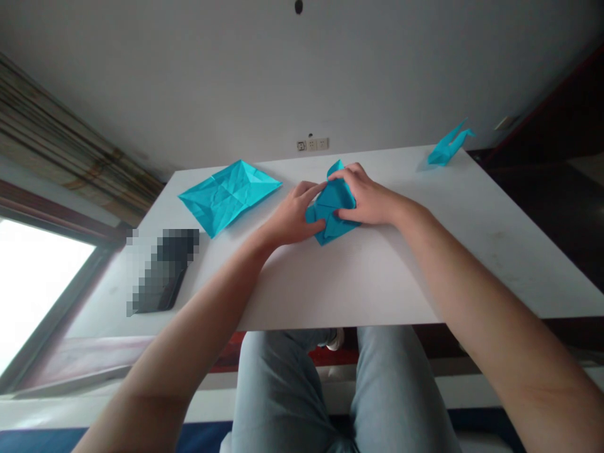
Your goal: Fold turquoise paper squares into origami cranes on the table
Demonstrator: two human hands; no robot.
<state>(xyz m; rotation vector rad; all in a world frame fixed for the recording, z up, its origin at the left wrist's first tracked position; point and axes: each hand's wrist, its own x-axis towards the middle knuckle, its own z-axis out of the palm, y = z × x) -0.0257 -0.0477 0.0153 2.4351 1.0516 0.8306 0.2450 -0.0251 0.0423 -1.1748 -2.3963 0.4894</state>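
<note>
A partly folded blue paper (330, 207) lies on the white table (358, 277) in front of me. My left hand (292, 217) presses its left side, with a fingertip pinching the paper's upper edge. My right hand (365, 195) grips the paper from the right, thumb underneath on the lower flap and fingers curled over the top. A raised corner of the paper pokes up behind my right fingers.
A creased, unfolded blue paper sheet (229, 194) lies at the table's left back. A finished blue paper crane (448, 146) stands at the far right corner. A dark phone-like object (163, 270), blurred out, lies near the left edge. My knees show under the table.
</note>
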